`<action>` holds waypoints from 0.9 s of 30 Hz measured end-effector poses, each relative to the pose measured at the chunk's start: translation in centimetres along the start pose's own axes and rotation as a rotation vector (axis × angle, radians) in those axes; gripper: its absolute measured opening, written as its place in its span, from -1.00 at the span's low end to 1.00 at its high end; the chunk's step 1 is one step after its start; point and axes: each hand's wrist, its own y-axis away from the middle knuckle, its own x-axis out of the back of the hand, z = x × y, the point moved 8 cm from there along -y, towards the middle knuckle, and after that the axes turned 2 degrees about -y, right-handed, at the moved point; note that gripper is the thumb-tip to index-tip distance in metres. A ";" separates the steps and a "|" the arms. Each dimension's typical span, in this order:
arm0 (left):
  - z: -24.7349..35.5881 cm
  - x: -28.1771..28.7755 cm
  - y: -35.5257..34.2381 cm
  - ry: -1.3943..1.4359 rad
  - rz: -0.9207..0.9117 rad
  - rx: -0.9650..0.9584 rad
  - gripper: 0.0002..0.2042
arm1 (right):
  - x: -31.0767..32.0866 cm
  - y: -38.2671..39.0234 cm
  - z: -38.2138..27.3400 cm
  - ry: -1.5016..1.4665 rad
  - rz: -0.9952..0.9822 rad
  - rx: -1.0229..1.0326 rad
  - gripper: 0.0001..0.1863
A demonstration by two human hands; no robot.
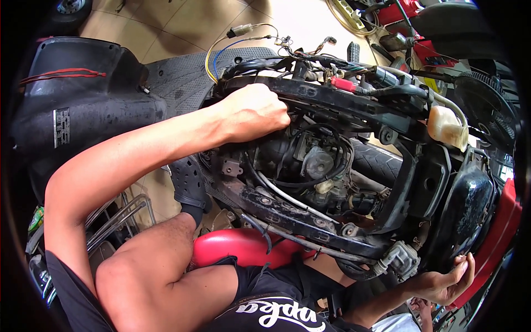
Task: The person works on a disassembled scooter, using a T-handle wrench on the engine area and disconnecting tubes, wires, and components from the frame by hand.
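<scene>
Scooter frame (354, 105) is probably wanting gentle reaching: twelve o'clock, left hand (257, 113) fisted, contents hidden; four o'clock, right hand (447, 283) half-curled, seemingly empty.

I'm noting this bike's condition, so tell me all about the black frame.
The black frame looks like painted metal, scuffed and dusty. Two rails, with brackets, join at the picture's right around an open bay of mechanical parts. Wiring runs along the far rail, a pale cable beside the near one. The left hand is at the far rail's left end; contact is unclear.
</scene>
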 end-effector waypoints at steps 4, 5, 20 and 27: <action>0.5 0.0 0.0 -0.020 0.024 -0.074 -0.88 | -0.1 -0.1 -0.1 0.010 0.001 -0.046 -0.80; 0.4 -0.1 0.2 -0.029 0.023 -0.075 -0.88 | -0.2 0.2 0.1 0.008 0.009 -0.051 -0.80; 0.9 0.4 0.1 -0.036 0.028 -0.104 -0.91 | -0.2 0.2 -0.3 0.023 0.017 -0.101 -0.80; 0.3 -0.3 0.2 -0.031 0.033 -0.050 -0.89 | -0.3 0.1 -0.3 -0.005 0.016 -0.107 -0.81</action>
